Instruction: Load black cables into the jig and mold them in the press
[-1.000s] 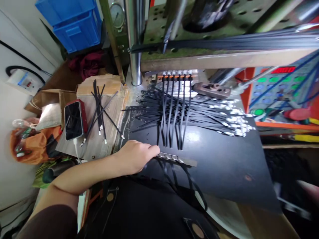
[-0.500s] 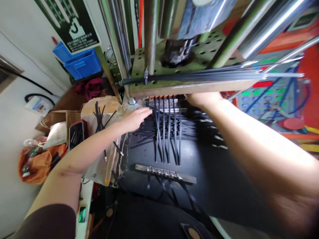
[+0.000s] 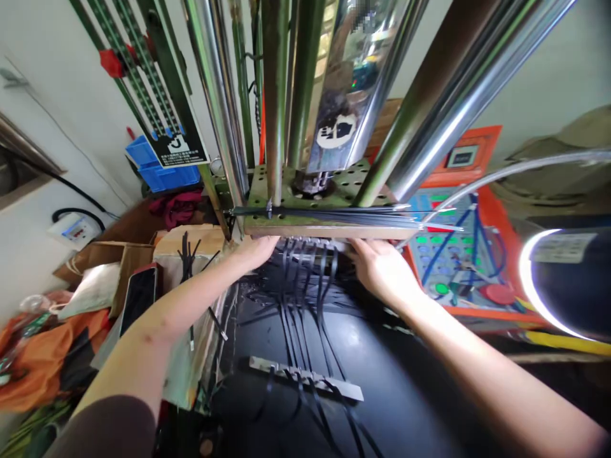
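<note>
At the press's lower front edge, a narrow metal bar (image 3: 312,243) holds a row of flat black strips (image 3: 300,318) that hang toward me. My left hand (image 3: 255,252) is at the bar's left end, its fingers closed and their tips partly hidden under the plate. At the right end my right hand (image 3: 375,262) has its fingers closed against the bar, thumb out of sight. A second metal bar (image 3: 305,378), with black strips running from it, lies nearer me on the dark table surface (image 3: 372,356).
Just above my hands is the press plate (image 3: 329,231), with a bundle of black rods (image 3: 334,214) across its front. Cardboard boxes (image 3: 191,240) and a phone (image 3: 139,296) stand at left. To the right is an orange-framed control panel (image 3: 442,254).
My left hand has moved right to the bar under the plate. My right hand has come slightly out from beneath it. The hanging strips shifted and now reach the nearer bar. The view tilted up.
</note>
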`<state>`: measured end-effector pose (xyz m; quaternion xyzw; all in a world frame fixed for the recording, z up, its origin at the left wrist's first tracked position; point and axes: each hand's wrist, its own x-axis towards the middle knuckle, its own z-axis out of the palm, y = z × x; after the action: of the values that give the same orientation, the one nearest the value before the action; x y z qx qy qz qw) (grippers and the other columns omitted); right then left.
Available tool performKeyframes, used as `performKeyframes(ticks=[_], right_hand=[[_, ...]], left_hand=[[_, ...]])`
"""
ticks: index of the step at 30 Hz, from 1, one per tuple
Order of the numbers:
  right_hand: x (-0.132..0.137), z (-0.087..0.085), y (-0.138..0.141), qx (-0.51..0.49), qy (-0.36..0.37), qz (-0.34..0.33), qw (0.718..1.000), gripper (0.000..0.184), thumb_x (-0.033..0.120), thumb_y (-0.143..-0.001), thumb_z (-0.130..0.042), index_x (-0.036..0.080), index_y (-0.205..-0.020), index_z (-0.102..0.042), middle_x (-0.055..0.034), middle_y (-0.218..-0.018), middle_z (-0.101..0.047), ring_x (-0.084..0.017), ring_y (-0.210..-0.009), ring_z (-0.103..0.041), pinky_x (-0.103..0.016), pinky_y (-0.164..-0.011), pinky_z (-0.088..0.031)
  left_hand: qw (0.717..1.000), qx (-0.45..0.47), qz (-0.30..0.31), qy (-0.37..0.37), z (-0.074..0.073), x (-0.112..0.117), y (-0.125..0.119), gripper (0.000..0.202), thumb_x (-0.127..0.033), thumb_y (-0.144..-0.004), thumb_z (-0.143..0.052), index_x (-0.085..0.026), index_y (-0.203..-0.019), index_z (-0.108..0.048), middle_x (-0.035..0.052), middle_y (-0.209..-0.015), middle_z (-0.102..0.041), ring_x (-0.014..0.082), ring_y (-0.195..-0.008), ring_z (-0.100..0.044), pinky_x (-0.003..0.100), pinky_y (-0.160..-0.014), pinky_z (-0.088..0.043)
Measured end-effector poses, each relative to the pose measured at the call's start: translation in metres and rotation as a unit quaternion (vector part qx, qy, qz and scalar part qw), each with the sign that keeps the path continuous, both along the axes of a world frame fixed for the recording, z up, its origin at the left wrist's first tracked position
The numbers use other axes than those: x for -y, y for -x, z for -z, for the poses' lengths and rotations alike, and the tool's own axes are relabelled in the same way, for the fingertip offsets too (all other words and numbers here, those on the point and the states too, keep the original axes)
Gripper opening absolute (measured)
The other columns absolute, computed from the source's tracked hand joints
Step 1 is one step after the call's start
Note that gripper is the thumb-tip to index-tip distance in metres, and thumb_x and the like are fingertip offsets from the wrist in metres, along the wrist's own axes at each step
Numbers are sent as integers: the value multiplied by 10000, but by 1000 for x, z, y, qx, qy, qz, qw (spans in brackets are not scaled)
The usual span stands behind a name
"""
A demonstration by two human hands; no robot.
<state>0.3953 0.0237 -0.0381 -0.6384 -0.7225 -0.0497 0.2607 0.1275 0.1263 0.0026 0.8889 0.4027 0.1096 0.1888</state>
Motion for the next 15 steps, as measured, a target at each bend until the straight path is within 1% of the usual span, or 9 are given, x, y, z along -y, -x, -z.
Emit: performKeyframes(ticks=[2,4,6,7,9,11,13,14,15], right_hand=[[58,11,-12,-22,16,-39,999,414,310,-961,-412,103,-1230,-649,-185,-987,-748,-311,-880,-717,-457,-806,-589],[111,23,-23,-54,43,-81,994,408,357,-961,-455,186,-1293,-620,-135,-988,-758,-275,-820,-731,-401,-710,-615],[149,34,-30,-73,76,-86,991,430,395,-936,-512,243,-1326,-609,-113,-953,-755,-269,-759,-729,-386,-625,-618],[160,38,-31,-77,88,-74,990,443,407,-925,-527,248,-1330,-615,-115,-938,-749,-274,-757,-726,-395,-626,-620],[170,43,-32,-88,101,-61,989,443,405,-924,-509,232,-1309,-647,-129,-979,-741,-289,-845,-729,-438,-729,-633],[171,43,-34,-107,110,-63,986,435,350,-940,-443,212,-1280,-676,-145,-1117,-734,-301,-1013,-718,-483,-889,-612],[169,40,-34,-129,119,-59,983,446,313,-932,-425,214,-1282,-683,-141,-1226,-718,-308,-1107,-702,-487,-963,-591],[168,38,-33,-138,121,-58,981,453,307,-926,-437,220,-1304,-672,-135,-1265,-706,-310,-1133,-695,-479,-979,-586],[167,36,-29,-144,122,-63,980,465,303,-920,-453,227,-1334,-651,-127,-1300,-692,-308,-1155,-687,-468,-989,-583]], left_hand=[[996,-46,77,-24,3,26,6,273,-136,-991,-483,-194,-1173,-677,86,-1211,-662,267,-1225,-547,465,-1072,-452],[981,-101,164,-41,7,56,2,217,-176,-972,-546,-213,-1124,-696,69,-1196,-659,269,-1227,-524,452,-1056,-436],[965,-139,221,-41,12,84,-12,201,-241,-967,-586,-226,-1130,-703,72,-1178,-661,282,-1206,-523,449,-1014,-441],[958,-150,241,-39,15,96,-21,210,-257,-968,-589,-223,-1139,-705,78,-1171,-665,292,-1203,-523,451,-1000,-441],[951,-147,268,-46,19,112,-42,237,-240,-978,-560,-201,-1159,-707,93,-1175,-672,309,-1217,-520,457,-998,-435],[961,-105,256,-16,21,119,-59,264,-218,-988,-523,-180,-1173,-709,109,-1210,-672,308,-1236,-526,443,-1016,-429],[972,-51,213,85,21,122,-70,315,-274,-1029,-449,-159,-1125,-726,119,-1200,-692,272,-1180,-586,394,-1008,-449],[968,-34,193,156,20,124,-73,411,-334,-1060,-373,-152,-1064,-741,115,-1154,-716,242,-1093,-636,360,-967,-479],[952,-28,181,243,19,126,-74,552,-403,-1081,-271,-147,-987,-751,107,-1081,-740,211,-976,-675,330,-906,-509]])
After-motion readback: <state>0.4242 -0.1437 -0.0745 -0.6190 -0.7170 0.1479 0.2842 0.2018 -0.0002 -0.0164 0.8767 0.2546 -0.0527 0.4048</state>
